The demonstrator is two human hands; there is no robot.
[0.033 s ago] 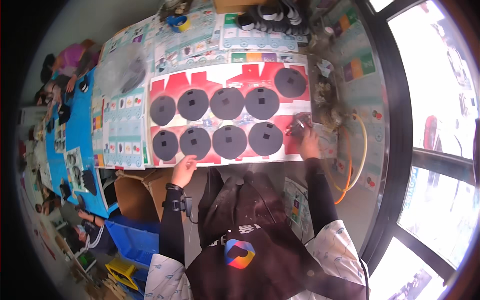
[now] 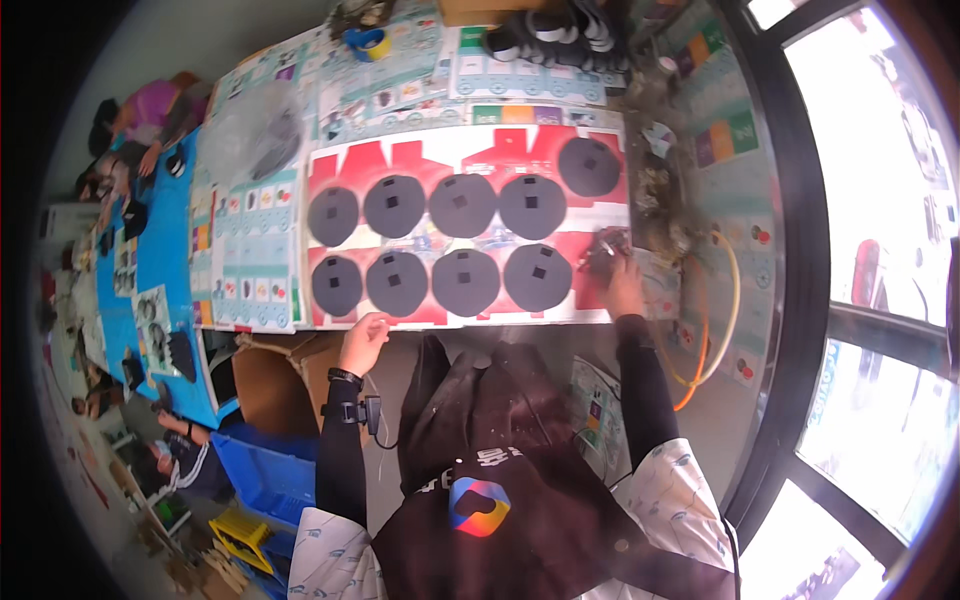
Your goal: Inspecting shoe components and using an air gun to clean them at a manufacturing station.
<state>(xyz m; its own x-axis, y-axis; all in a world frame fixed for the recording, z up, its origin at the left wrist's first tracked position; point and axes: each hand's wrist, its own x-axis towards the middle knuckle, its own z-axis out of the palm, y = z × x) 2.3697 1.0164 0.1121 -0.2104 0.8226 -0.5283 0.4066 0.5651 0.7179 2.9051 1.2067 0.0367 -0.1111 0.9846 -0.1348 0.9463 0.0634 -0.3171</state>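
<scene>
Several dark grey round pieces (image 2: pixel 465 283) lie flat in two rows on a red and white printed board (image 2: pixel 590 217), small black squares on them. One more round piece (image 2: pixel 588 167) sits at the far right corner. My left hand (image 2: pixel 365 342) is at the board's near edge, below the left part of the front row. Its fingers are loosely bent and apart, holding nothing. At the board's right end, my right hand (image 2: pixel 626 288) has its fingers closed at a dark, reddish, shiny object (image 2: pixel 606 250). Blur hides what kind of thing that is.
Yellow hose (image 2: pixel 736 290) and orange hose (image 2: pixel 703 345) loop down at the right, before a window wall. Dark curved pieces (image 2: pixel 560 45) and a blue-yellow cup (image 2: pixel 368 45) stand at the back. Clear plastic (image 2: pixel 262 130) lies left; a blue crate (image 2: pixel 262 475) is lower left. Other people sit at a blue table (image 2: pixel 150 260).
The view has shifted slightly, so the board appears a little farther right. My left hand has drawn slightly left and nearer to me. My right hand stays at the dark object.
</scene>
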